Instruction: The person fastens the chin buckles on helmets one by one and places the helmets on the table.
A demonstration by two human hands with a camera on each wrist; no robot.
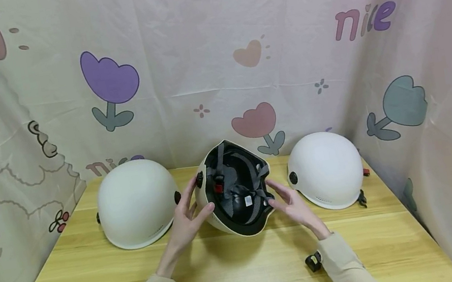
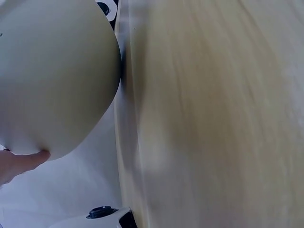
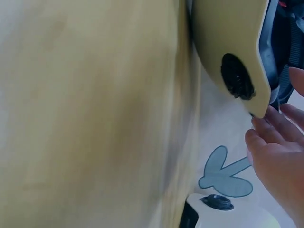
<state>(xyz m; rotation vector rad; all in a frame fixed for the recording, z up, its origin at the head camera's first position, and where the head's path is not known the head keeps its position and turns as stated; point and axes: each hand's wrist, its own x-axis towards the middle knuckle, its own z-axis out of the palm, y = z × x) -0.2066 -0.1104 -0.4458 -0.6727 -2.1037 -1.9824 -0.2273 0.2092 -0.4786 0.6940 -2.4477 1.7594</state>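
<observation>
Between the two hands a white helmet (image 1: 240,188) is tipped so that its black lining, grey straps and red buckle face the head camera. The left hand (image 1: 186,215) lies against its left side, thumb near the rim and fingers spread along the outer shell. In the left wrist view, one fingertip (image 2: 40,156) presses the smooth shell (image 2: 61,71). Over on the right, the right hand (image 1: 292,202) touches the rim with fairly straight fingers. The right wrist view shows those fingers (image 3: 273,128) at the shell's corner below a black round fitting (image 3: 236,76), the thumb apart.
A second white helmet (image 1: 137,203) stands dome up on the left of the wooden table (image 1: 249,281). To the right is a third one (image 1: 327,171), with a black buckle (image 1: 362,199) beside it. A printed cloth (image 1: 195,66) hangs behind the table and along its sides.
</observation>
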